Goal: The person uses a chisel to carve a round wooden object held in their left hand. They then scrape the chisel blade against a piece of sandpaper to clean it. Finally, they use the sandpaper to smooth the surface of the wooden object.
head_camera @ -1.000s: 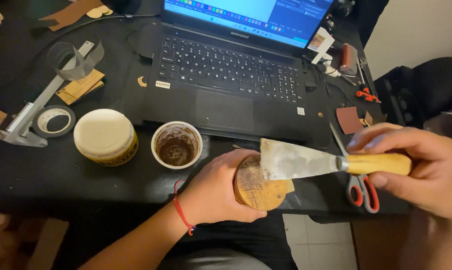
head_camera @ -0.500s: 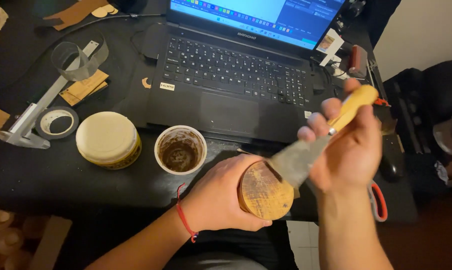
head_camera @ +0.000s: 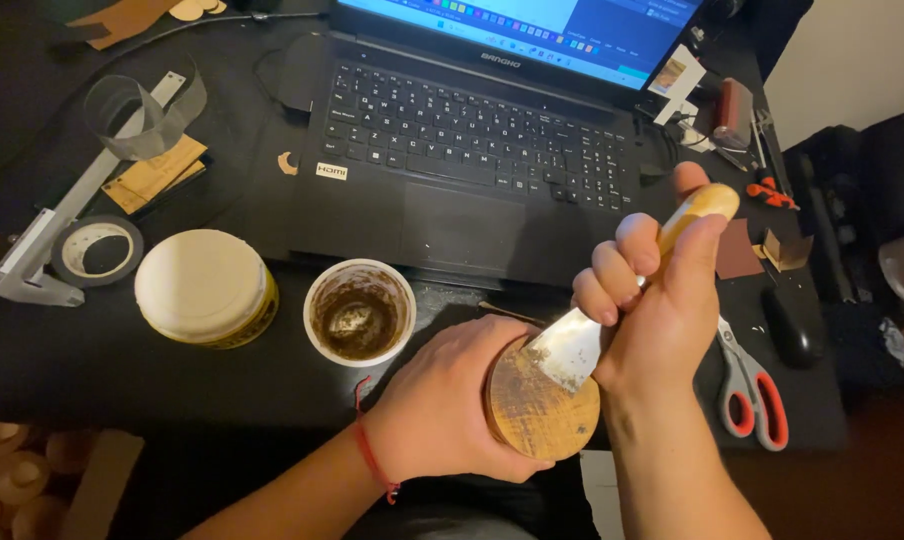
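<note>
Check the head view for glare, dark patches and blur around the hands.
Head view: the hands are sharp, no motion blur; the metal scraper blade catches a pale sheen against the wooden disc; the laptop screen is bright but not blown out; the black table swallows detail, and the lower left corner falls into murk.

Putty knife [head_camera: 568, 352] against wooden disc [head_camera: 542, 408]

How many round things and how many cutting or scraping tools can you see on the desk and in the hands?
Round things: 4 – wooden disc, open cup, lidded tub, tape roll
Cutting or scraping tools: 2 – scraper, scissors
Total: 6
</note>
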